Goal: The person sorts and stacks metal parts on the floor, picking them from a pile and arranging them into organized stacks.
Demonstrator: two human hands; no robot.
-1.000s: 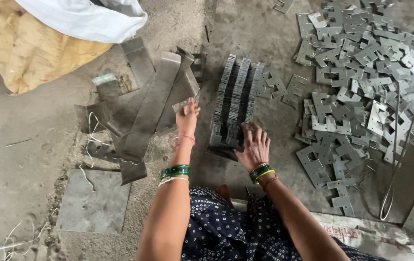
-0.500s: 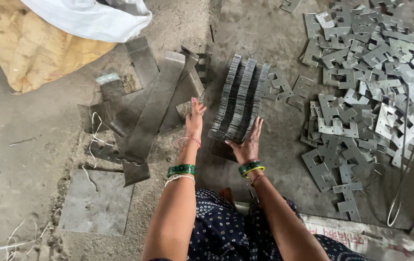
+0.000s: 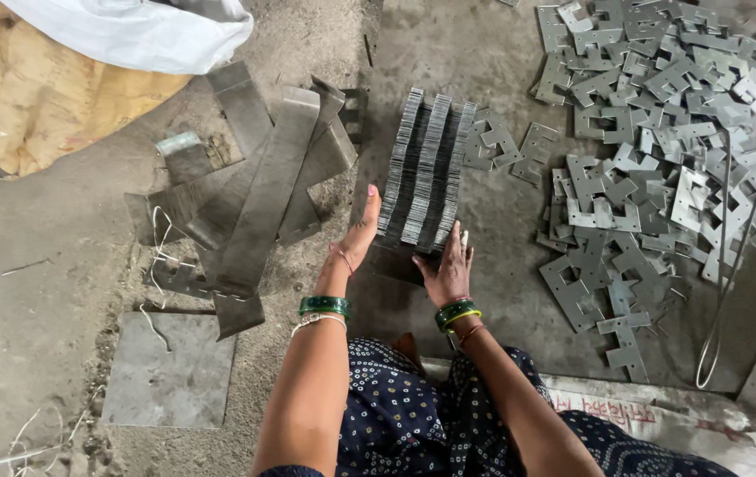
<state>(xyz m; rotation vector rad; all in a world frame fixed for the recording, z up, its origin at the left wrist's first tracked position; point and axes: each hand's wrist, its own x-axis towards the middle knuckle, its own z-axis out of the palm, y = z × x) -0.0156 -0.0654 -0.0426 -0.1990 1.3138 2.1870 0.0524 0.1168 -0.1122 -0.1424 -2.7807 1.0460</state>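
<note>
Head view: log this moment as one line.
left hand: flat against stack of metal plates | right hand: at stack's near end | loose stamped plates: heaped at right

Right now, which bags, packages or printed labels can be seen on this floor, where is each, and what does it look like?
White sack: top left, soft, bulging plastic.
Tan sack: far left, partly under the white one, crumpled and flat.
Printed strip: bottom right, beside the person's knee, pale with red lettering.
No screens or signs show.

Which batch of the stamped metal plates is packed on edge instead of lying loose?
The stack between the left hand and right hand; the pile to its right lies flat and scattered.
</note>
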